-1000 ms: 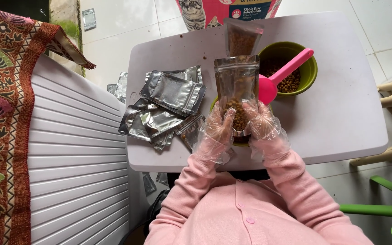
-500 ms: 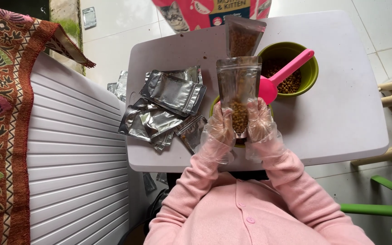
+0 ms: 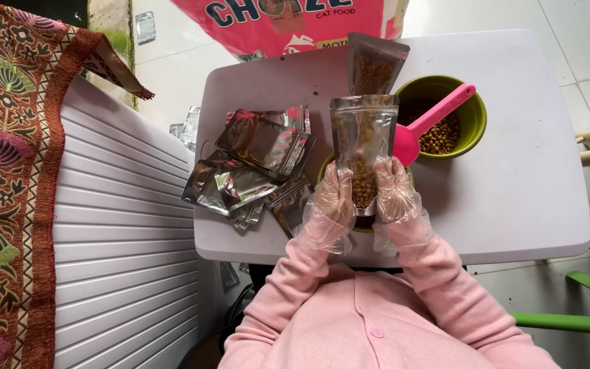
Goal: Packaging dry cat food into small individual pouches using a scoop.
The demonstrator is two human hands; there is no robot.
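Observation:
I hold a clear stand-up pouch (image 3: 363, 130) upright over the white table (image 3: 513, 198), partly filled with brown pellets. My left hand (image 3: 332, 198) and my right hand (image 3: 394, 191), both in thin plastic gloves, grip its lower corners. Behind it stands a second filled pouch (image 3: 375, 63). A green bowl (image 3: 471, 113) of pellets sits to the right, with a pink scoop (image 3: 426, 124) resting in it. Under my hands the rim of another green bowl (image 3: 325, 168) shows. A pile of empty silver pouches (image 3: 254, 164) lies to the left.
A large pink pet-food bag (image 3: 295, 24) stands at the table's far edge. A white slatted surface (image 3: 124, 246) and a patterned red cloth (image 3: 5, 171) lie left. Several loose pouches (image 3: 184, 130) lie on the tiled floor. Green chair parts (image 3: 575, 321) sit at the lower right.
The pouch sits slightly lower in view and both hands have shifted a little along its bottom corners. The camera tilted, so the pink bag shows more.

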